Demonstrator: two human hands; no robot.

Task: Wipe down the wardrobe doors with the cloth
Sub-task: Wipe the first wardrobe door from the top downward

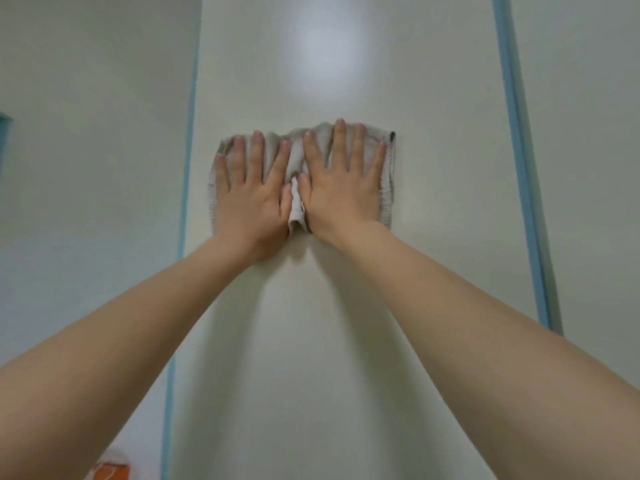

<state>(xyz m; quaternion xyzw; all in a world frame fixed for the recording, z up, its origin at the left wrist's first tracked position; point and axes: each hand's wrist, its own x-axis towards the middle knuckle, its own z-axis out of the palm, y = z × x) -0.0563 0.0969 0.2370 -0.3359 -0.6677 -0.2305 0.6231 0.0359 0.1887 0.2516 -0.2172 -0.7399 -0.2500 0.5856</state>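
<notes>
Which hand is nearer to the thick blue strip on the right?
Right. The right hand lies left of the thick blue strip; the left hand is farther left.

Cloth (295,161) mostly out of sight

carrier: pale wardrobe door (329,341), bordered by blue edge strips (523,174) | on it: grey cloth (296,157) is spread against it

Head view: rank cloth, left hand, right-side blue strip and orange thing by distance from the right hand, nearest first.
1. cloth: directly under the right hand, touching it.
2. left hand: just to its left, on the same cloth.
3. blue strip: well off to the right.
4. orange thing: bottom-left corner, farthest.
</notes>
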